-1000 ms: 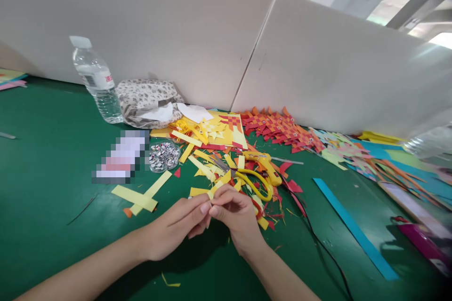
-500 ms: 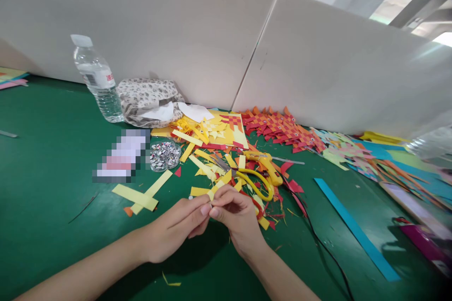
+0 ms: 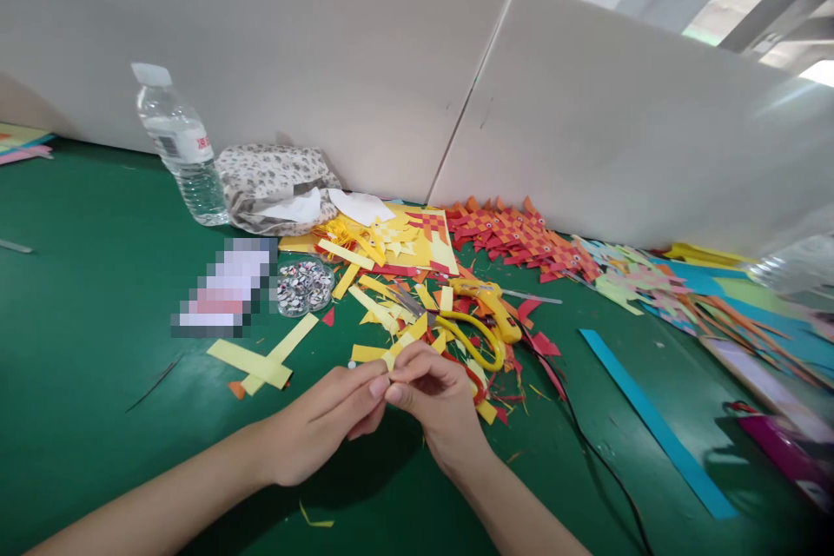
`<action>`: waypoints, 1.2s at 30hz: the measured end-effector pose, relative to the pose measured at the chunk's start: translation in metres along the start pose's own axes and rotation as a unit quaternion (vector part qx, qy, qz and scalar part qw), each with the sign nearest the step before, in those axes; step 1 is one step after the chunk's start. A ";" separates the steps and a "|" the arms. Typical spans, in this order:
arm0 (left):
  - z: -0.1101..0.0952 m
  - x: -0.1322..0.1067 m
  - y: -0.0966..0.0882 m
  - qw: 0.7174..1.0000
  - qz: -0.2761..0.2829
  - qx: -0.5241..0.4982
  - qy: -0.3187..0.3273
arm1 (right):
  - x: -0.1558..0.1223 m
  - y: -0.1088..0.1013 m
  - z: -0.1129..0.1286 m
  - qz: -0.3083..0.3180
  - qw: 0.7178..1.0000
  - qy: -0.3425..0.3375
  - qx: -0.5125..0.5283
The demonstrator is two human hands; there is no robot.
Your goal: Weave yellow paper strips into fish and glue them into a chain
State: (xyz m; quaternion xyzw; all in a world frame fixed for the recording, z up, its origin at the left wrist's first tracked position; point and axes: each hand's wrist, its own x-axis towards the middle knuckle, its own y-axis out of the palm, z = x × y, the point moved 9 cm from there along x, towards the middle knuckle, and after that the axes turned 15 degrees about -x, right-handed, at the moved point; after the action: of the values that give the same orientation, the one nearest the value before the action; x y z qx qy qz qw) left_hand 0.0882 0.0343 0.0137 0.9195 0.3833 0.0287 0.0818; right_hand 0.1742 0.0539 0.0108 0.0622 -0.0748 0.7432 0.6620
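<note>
My left hand (image 3: 326,421) and my right hand (image 3: 443,400) meet fingertip to fingertip above the green table. Both are closed in a pinch on a small yellow paper piece (image 3: 409,342), which juts out beyond the fingers; its lower part is hidden by them. Just past my right hand lie yellow-handled scissors (image 3: 480,349) and a yellow glue gun (image 3: 499,313) among paper scraps. To the left of my hands, two pale yellow paper strips (image 3: 251,362) lie crossed.
A water bottle (image 3: 182,152), a patterned pouch (image 3: 277,182), a blurred-out phone (image 3: 225,287) and a dish of googly eyes (image 3: 305,287) stand left. Woven red-orange paper fish (image 3: 521,239) lie along the white partition (image 3: 261,43). A black cord (image 3: 592,447) and blue strip (image 3: 655,421) are right.
</note>
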 end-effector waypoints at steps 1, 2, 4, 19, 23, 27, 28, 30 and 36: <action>0.000 0.000 -0.001 1.000 -0.004 -0.002 0.002 | 0.000 0.000 0.000 0.000 1.000 0.000 -0.001; 0.000 0.000 -0.001 1.000 -0.006 -0.004 0.002 | 0.000 0.000 0.000 -0.001 1.000 0.000 -0.002; 0.001 0.000 0.000 1.000 -0.002 0.000 -0.003 | 0.000 -0.001 0.000 -0.003 1.000 0.001 -0.006; 0.002 -0.001 -0.001 1.000 -0.013 -0.015 0.011 | 0.000 0.000 0.001 -0.007 1.000 0.000 0.002; 0.003 -0.001 -0.001 1.000 -0.011 -0.013 0.007 | 0.000 0.001 0.002 -0.004 1.000 -0.004 0.003; 0.005 -0.001 -0.001 1.000 -0.014 -0.018 -0.002 | 0.000 0.000 0.002 -0.009 1.000 0.001 -0.004; 0.005 -0.001 -0.001 1.000 -0.014 -0.020 -0.003 | 0.000 0.000 0.002 -0.010 1.000 0.003 -0.007; 0.005 -0.001 0.000 1.000 -0.011 -0.023 -0.007 | 0.000 0.000 0.002 -0.013 1.000 0.004 -0.011; 0.004 -0.001 0.001 1.000 -0.009 -0.030 -0.002 | 0.000 0.000 0.000 -0.013 1.000 0.007 -0.012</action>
State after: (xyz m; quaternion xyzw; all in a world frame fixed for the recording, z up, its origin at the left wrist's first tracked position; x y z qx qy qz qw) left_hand 0.0881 0.0324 0.0096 0.9132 0.3905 0.0374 0.1106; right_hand 0.1742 0.0537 0.0103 0.0504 -0.0783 0.7341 0.6726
